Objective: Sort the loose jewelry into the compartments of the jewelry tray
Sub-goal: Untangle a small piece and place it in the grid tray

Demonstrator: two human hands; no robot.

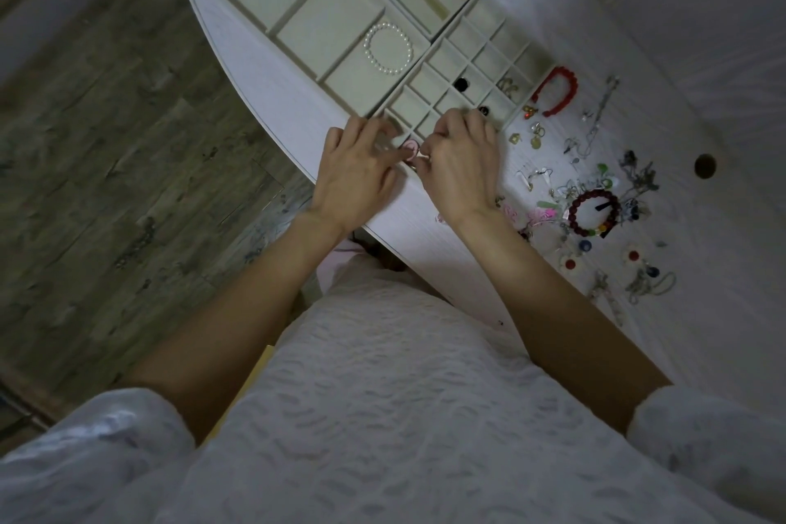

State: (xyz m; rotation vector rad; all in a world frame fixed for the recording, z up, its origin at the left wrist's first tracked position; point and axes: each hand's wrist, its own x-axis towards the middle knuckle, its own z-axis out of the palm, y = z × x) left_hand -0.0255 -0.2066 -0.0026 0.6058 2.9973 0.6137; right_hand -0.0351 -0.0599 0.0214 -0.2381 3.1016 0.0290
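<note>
Flanking hands (361, 170), red bracelet (555, 91)

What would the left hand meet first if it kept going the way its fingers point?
Probably the small pink piece at the left hand's fingertips, then the grid tray's near compartments; depth is unclear.

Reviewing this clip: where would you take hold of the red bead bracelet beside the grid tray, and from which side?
Pinch the red bead bracelet at the top of its arch, coming from above. It lies flat on the table, and its far side is clear of the grid tray.
</note>
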